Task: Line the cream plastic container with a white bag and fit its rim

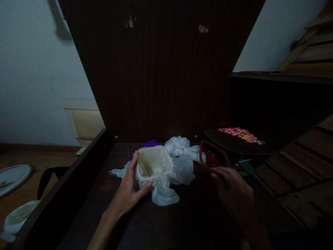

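On the dark wooden surface stands a pale, square-mouthed container (pixel 155 160) wrapped in a thin white plastic bag (pixel 164 195). My left hand (pixel 129 187) grips the container's left and near sides, thumb on the front rim. A reddish-brown rectangular frame or rim (pixel 221 152) is tilted up at the right, and my right hand (pixel 231 184) is closed on its lower edge. Red items (pixel 212 158) show through its opening. Behind the container lie a crumpled white plastic bag (pixel 179 146) and something purple (pixel 152 143).
Pink and yellow small pieces (pixel 241 134) lie on a dark shelf (pixel 215 138) at the right. Green items (pixel 246 166) are below it. A tall dark panel (pixel 161 76) rises behind. A raised edge (pixel 65 187) runs along the left, with a white bag (pixel 20 215) beyond.
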Demonstrator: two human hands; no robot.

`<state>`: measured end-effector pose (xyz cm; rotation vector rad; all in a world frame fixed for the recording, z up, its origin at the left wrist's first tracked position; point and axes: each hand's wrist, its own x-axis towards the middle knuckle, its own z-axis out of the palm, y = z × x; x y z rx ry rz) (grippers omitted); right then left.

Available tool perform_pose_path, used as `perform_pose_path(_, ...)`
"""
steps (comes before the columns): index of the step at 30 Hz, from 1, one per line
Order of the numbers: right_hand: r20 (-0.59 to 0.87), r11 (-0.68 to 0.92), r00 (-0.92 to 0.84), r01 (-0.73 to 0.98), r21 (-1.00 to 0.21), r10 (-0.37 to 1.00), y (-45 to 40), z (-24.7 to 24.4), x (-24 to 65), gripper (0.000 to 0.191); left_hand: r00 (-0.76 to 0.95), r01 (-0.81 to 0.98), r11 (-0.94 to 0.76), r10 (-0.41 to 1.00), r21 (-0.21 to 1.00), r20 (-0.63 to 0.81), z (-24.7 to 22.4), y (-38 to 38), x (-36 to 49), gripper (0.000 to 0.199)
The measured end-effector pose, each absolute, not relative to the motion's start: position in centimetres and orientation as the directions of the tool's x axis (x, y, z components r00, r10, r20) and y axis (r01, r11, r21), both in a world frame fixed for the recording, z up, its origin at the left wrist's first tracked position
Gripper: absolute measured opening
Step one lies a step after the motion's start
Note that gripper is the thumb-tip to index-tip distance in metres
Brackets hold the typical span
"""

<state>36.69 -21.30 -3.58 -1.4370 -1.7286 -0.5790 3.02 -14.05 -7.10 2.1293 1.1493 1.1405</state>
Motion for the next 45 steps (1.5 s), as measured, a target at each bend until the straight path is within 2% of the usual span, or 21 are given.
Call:
perform_pose_path(5, 0.78, 0.53, -0.197, 0.825, -0.194, 0.593, -19.0, 0.3, 29.8, 0.012, 0.3, 0.415, -0.46, 0.884, 0.785, 0.36, -7.4, -14.3, 2.8, 0.094)
perform_pose_path(8, 0.713, 0.623, -0.315, 0.752, -0.216, 0.627, -17.2, 0.5, 26.2, 0.016, 0.311, 0.403, -0.45, 0.886, 0.797, 0.343, -7.5, -14.3, 2.7, 0.091)
perform_pose_path(12, 0.675, 0.728, -0.441, 0.653, -0.211, 0.592, -15.5, -0.5, 23.4, 0.014, 0.308, 0.383, -0.456, 0.883, 0.804, 0.354, -7.8, -14.1, 2.4, 0.093)
perform_pose_path(19, 0.607, 0.72, -0.483, 0.657, -0.224, 0.63, -15.4, -1.4, 23.0, 0.015, 0.314, 0.3, -0.468, 0.871, 0.831, 0.377, -7.1, -13.7, 1.8, 0.09)
perform_pose_path(27, 0.401, 0.69, -0.581, 0.69, -0.218, 0.708, -16.6, 0.0, 24.2, 0.015, 0.339, 0.293, -0.517, 0.843, 0.804, 0.418, -5.9, -12.3, 1.6, 0.082)
perform_pose_path(31, 0.502, 0.678, -0.5, 0.684, -0.271, 0.706, -16.6, 1.0, 25.5, 0.03, 0.36, 0.337, -0.53, 0.836, 0.778, 0.414, -5.2, -11.6, 1.6, 0.076)
perform_pose_path(34, 0.591, 0.641, -0.386, 0.703, -0.31, 0.709, -16.0, 1.4, 26.7, 0.031, 0.357, 0.369, -0.531, 0.839, 0.762, 0.412, -4.8, -11.4, 1.7, 0.076)
perform_pose_path(40, 0.575, 0.606, -0.343, 0.709, -0.36, 0.743, -15.4, -0.5, 27.3, 0.033, 0.334, 0.388, -0.539, 0.838, 0.748, 0.431, -4.9, -11.3, 1.9, 0.079)
perform_pose_path(45, 0.591, 0.632, -0.367, 0.698, -0.336, 0.718, -15.4, -2.1, 27.5, 0.02, 0.34, 0.363, -0.531, 0.841, 0.766, 0.421, -5.1, -11.2, 2.0, 0.079)
